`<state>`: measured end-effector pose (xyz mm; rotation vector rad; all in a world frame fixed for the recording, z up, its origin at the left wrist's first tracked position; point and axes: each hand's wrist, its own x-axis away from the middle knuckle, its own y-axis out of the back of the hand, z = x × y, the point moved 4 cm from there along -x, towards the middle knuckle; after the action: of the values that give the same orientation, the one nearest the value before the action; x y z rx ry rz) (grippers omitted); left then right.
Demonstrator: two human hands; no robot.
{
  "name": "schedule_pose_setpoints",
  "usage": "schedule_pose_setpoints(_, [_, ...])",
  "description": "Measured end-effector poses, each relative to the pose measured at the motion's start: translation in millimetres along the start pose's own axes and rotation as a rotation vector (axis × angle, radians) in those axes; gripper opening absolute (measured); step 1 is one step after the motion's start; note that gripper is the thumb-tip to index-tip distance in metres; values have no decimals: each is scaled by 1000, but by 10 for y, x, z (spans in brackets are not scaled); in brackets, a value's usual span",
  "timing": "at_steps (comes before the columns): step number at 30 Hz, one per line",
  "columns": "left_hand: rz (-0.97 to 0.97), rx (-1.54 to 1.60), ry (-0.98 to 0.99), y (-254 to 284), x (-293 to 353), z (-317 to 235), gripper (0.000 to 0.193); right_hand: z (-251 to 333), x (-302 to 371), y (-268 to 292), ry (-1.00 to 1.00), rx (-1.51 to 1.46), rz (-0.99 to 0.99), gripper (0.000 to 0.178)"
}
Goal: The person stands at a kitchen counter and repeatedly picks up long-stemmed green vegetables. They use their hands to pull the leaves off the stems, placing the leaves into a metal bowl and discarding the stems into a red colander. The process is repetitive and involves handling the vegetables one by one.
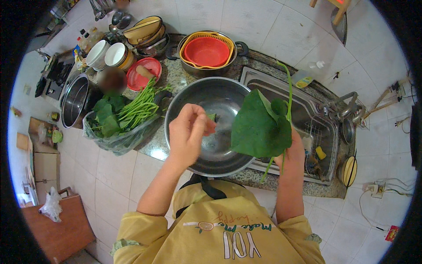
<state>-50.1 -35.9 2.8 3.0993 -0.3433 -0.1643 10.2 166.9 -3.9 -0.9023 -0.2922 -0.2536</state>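
Note:
My right hand (293,152) is closed round the lower stems of a leafy green (259,125), whose broad dark leaves hang over the right side of a large metal basin (226,99). One long thin stem rises above the leaves. Over the basin's left part, my left hand (189,132) has its fingers bent and pinched together. A small green scrap (212,117) shows just beyond those fingertips; whether they hold it or it lies in the basin I cannot tell. To the left, a clear plastic bag (129,143) holds long green stems (137,105) and leaves.
Right of the basin is a steel sink (325,179) with a faucet (349,103) and a yellow sponge (320,152). A bottle (309,75) stands behind it. Farther back, a pot (200,71) holds a red bowl (206,52). Bowls (115,54) and a dark pot (75,101) stand left.

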Motion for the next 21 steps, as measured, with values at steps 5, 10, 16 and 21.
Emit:
schedule_pose_setpoints(5, [128, -275, 353, 244, -52, 281, 16, 27, -28, 102, 41, 131, -142, 18])
schedule_pose_setpoints(10, [308, 309, 182, -11, 1, 174, 24, 21, 15, -151, 91, 261, -104, 18])
schedule_pose_setpoints(16, [422, 198, 394, -167, 114, 239, 12, -8, -3, -133, 300, 459, -181, 16])
schedule_pose_setpoints(21, [404, -122, 132, -149, 148, 217, 12, -28, -18, -151, 376, 629, -189, 15])
